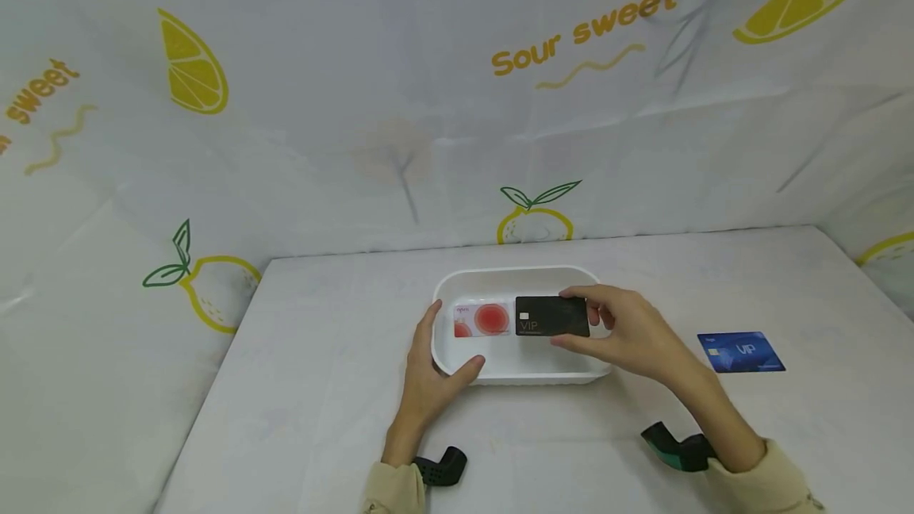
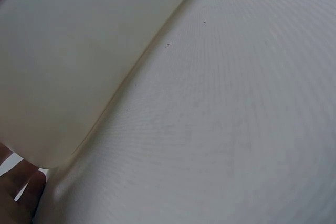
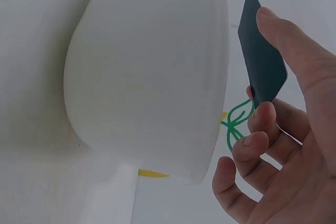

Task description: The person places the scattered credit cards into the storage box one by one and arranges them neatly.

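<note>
A white plastic tray point(image 1: 528, 371) stands on the table, with a white card with red circles point(image 1: 491, 320) lying inside at the left. My left hand point(image 1: 428, 379) holds the tray's left end, fingers along the outer side and thumb over the front rim. In the left wrist view, only some of its fingers point(image 2: 21, 190) show at the tray's corner. Over the tray's right half, my right hand point(image 1: 628, 331) pinches a black VIP card point(image 1: 546, 316) by its right end between thumb and fingers. The right wrist view shows this card's dark back point(image 3: 260, 51), above the rim.
A blue VIP card point(image 1: 743, 351) lies on the table right of the tray, beyond my right forearm. Black devices point(image 1: 443, 466) sit at both wrists. Behind the table point(image 1: 321, 387) hangs a white cloth point(image 1: 343, 101) printed with lemons and lettering.
</note>
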Available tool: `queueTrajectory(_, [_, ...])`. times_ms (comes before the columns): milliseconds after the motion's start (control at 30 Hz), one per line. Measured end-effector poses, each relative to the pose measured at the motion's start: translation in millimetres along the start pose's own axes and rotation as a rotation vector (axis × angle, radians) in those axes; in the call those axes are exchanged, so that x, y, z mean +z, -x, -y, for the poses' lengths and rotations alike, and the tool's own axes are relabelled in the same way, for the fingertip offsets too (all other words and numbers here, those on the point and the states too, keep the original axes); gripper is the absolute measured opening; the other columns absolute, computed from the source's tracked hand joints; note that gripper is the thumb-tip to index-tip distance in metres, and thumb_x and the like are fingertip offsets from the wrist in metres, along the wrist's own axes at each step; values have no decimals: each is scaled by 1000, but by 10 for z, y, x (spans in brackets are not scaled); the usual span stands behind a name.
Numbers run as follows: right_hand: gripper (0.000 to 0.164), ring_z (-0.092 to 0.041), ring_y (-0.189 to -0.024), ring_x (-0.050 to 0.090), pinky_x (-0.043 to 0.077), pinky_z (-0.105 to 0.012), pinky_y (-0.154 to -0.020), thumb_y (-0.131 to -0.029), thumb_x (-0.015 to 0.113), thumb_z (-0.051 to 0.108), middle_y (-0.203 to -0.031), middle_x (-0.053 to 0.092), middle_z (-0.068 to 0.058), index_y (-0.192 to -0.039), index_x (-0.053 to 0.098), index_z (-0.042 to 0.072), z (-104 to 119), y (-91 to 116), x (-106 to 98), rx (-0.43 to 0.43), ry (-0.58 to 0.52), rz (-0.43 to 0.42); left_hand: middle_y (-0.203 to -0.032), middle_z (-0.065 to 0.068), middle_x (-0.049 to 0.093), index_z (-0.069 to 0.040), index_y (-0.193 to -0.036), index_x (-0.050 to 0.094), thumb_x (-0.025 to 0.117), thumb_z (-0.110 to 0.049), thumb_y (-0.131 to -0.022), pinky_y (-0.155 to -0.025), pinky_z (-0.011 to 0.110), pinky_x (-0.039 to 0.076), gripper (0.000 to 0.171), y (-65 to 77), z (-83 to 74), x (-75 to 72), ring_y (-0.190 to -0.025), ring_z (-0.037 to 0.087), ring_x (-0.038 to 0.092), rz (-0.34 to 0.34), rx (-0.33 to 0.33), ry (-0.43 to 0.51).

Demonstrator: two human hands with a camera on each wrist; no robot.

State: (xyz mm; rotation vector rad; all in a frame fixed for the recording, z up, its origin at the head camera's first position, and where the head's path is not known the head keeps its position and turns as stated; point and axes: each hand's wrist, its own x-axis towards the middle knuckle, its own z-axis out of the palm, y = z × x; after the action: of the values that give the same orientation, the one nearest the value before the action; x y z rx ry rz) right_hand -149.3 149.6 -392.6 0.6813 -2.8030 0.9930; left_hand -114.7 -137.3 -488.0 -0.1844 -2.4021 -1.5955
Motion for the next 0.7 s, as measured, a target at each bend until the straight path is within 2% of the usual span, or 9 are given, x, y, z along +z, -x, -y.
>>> queueTrajectory(467, [55, -8, -66, 44, 34, -21, -55, -72, 92, 39, -72, 50, 6, -118, 74, 14, 130, -78, 215, 29, 18, 49, -155, 13, 48, -11, -158, 34, 81, -40, -78, -99, 44, 55, 97, -4, 3, 0, -128, 26, 57, 6, -13, -2])
queueTrajectory(700, [55, -8, -69, 45, 36, -20, -57, -71, 92, 40, -71, 50, 6, -116, 75, 14, 167, -130, 316, 3, 23, 74, -157, 14, 46, -10, -158, 35, 82, -38, -78, -104, 50, 49, 97, -7, 4, -9, -133, 28, 54, 7, -7, 1])
